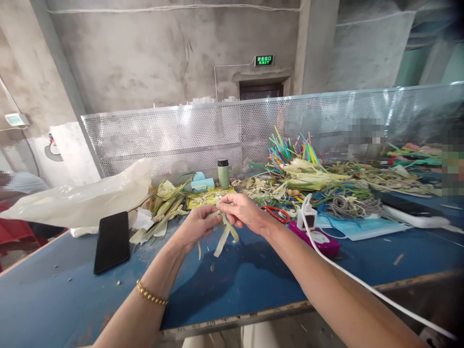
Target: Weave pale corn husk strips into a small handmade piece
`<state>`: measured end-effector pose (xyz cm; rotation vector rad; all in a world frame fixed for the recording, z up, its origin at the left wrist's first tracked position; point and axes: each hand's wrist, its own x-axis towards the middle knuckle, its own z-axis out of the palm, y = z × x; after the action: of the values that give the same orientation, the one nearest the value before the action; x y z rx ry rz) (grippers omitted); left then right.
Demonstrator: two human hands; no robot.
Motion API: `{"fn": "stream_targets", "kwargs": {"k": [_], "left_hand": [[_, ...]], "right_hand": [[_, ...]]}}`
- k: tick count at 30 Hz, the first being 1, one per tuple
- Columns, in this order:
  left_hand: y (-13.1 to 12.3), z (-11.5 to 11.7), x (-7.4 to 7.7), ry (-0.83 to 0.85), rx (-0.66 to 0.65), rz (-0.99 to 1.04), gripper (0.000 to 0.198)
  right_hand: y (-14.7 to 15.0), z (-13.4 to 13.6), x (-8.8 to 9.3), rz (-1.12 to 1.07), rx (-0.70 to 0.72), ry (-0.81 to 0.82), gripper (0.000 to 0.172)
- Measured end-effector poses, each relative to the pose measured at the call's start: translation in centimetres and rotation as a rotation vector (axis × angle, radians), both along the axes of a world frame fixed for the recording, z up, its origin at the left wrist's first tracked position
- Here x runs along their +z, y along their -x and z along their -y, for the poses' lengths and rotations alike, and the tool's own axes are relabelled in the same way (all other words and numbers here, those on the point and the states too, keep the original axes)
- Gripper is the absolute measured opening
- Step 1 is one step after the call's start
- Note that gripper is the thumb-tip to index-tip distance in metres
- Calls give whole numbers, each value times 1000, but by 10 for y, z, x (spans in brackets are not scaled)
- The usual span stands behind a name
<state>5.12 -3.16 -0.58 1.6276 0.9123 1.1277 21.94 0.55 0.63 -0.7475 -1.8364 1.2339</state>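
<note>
Beyond the strips (222, 241) stands a bottle (224, 176) — husks (303, 177) nearby.

Soft shadows on table (232, 290); glare on metal panel (203, 137).

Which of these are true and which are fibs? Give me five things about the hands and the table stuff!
1. The left hand and right hand hold pale strips. True.
2. The gold bracelet is on the right arm. False: it is on the left arm.
3. A black phone lies on the blue table. True.
4. The green bottle has tipped over. False: it stands upright.
5. The exit sign has red letters. False: they are green.
</note>
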Motion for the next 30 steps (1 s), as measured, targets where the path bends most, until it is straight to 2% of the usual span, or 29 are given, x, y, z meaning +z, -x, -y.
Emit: {"fn": "stream_targets", "kwargs": {"k": [6,11,13,18,26,30], "left_hand": [[0,-5,-3,-85,118,6,31],[1,-8,-6,-126,240,-133,28],[1,-6,-5,-128,224,-150,28],[3,-1,1,-88,71,-87,32],[0,-5,-3,-58,108,12,34],[0,-10,-7,-72,156,15,31]], "right_hand": [[-5,1,5,112,-4,0,23],[-8,0,6,140,0,-4,23],[-8,-1,5,141,4,16,19],[-7,-2,4,134,10,45,15],[-6,-5,1,158,15,37,14],[-6,-3,1,173,0,-37,16]]}}
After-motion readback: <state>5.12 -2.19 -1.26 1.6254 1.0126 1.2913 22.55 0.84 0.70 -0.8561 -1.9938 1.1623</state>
